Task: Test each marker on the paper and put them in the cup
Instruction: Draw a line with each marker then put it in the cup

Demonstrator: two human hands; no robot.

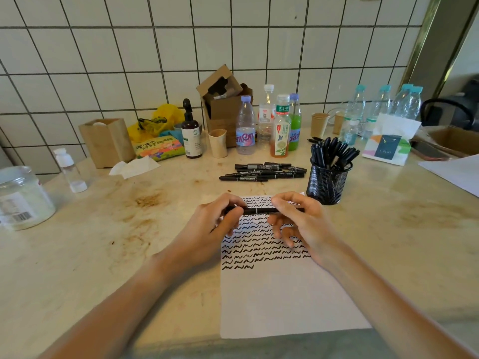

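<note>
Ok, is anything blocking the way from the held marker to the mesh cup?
Nothing visible does. The marker, held by both hands above the paper, has bare table between it and the mesh cup; the cup is already crowded with markers, though.

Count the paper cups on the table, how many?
3. A pale paper cup stands left of the drink bottles. A brown paper cup stands right of them, another brown one just beyond it, partly hidden. More may hide behind bottles.

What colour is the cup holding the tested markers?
Black wire mesh cup, seen in the head view, right of the paper.
</note>
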